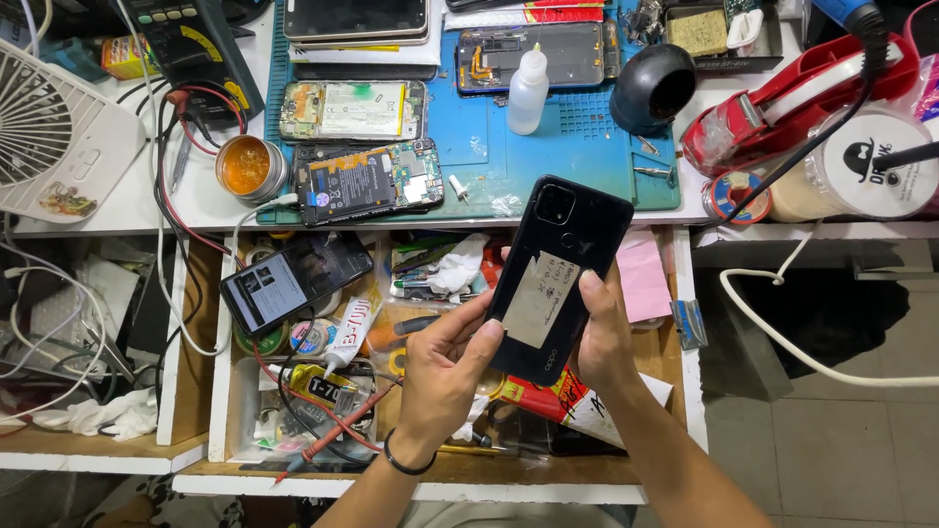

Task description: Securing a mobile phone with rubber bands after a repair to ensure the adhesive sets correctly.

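Facing back-up, a black phone point(564, 269) with a taped paper label point(541, 298) is held over the open drawer point(685, 391), below the blue mat point(587, 147). Left hand point(445, 367) and right hand point(604, 332) grip its edges, fingers closed on it. Left of the phone, a lit phone point(293, 279) lies in the drawer.

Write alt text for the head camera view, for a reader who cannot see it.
Two bare hands, left hand and right hand, hold a black phone back-side up, with a taped paper label, above an open cluttered drawer. Behind it, on a blue work mat, lie opened phones and a small white squeeze bottle.
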